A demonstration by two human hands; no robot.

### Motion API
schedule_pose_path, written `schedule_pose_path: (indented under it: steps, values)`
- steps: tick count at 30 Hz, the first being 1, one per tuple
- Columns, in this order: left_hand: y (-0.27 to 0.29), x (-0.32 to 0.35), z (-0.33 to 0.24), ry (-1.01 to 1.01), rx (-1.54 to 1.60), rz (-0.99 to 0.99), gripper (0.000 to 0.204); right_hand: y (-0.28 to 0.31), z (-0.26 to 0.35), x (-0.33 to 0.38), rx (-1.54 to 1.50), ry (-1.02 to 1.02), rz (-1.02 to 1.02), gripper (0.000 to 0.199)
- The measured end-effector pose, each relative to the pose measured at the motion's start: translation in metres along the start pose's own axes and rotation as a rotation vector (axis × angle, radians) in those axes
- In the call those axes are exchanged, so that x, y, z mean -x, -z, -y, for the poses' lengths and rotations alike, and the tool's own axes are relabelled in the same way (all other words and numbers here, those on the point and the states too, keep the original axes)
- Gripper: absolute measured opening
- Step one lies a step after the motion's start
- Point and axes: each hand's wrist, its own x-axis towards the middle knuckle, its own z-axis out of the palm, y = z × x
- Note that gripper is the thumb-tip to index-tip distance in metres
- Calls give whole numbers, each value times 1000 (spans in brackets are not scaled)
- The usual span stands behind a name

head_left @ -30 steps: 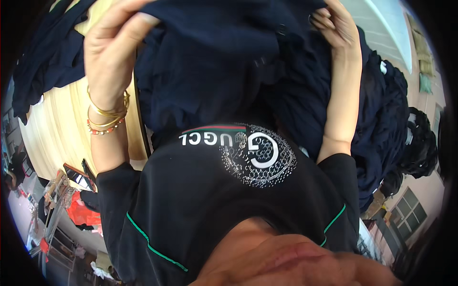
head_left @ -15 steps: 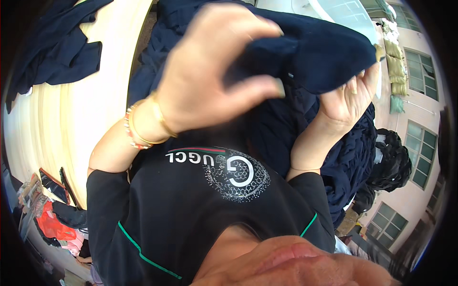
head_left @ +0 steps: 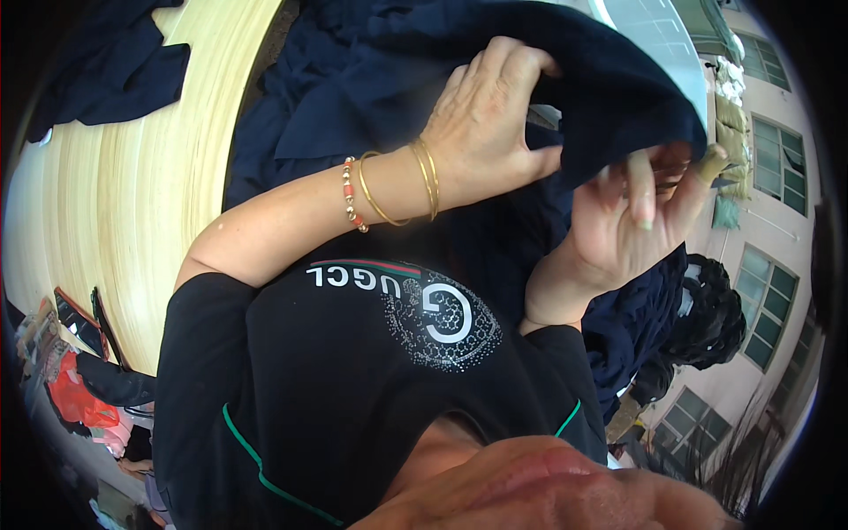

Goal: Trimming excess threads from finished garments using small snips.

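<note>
A dark navy cloth piece (head_left: 627,97) arches in front of me, lifted above a larger heap of the same fabric (head_left: 353,97). My left hand (head_left: 495,124), with gold bangles and a beaded bracelet at its wrist, closes on the left edge of the piece. Its thumb and forefinger meet the cloth with a small gap between them. On the right, my right hand (head_left: 632,221) is turned palm up under the other end and grips the cloth's edge. Some of its fingers are curled and partly hidden by the fabric. One of its fingertips looks yellowish.
A pale wooden table (head_left: 132,194) lies on the left with more navy fabric (head_left: 132,79) on it. A black bundle (head_left: 707,309) sits beyond my right arm. Red items (head_left: 79,397) lie at lower left. A windowed building wall (head_left: 777,212) stands at the right.
My left hand has moved right from over the cloth to its edge, its fingers going from spread to closed. My right hand has dropped slightly, and the cloth has changed from flat to arched.
</note>
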Motion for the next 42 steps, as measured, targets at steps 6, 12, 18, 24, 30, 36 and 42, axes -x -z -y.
schedule_pose_path:
  steps: [6, 12, 18, 24, 30, 36, 42]
  values:
    - [19, -11, 18, 40, 125, 14, 31, 4, -10, 7, 58, -17, -147, 47]
    - [55, -36, 11, 495, 924, 336, 30, 48, 28, -12, -26, 97, -32, 44]
    - [102, -34, 48, 640, 716, 230, 41, 72, -12, -35, 576, 116, -276, 39]
    - [108, -19, 57, 660, 646, 237, 35, 78, -36, -28, 1318, 305, 246, 39]
    - [104, -10, 60, 500, 631, 203, 31, 67, -36, -27, 1653, 511, 348, 38]
    - [95, -19, 54, 121, 407, 375, 27, 68, -38, -29, 1694, 593, 394, 44]
    - [96, -26, 33, 400, 405, 387, 18, 63, -39, -26, 1748, 607, 420, 44]
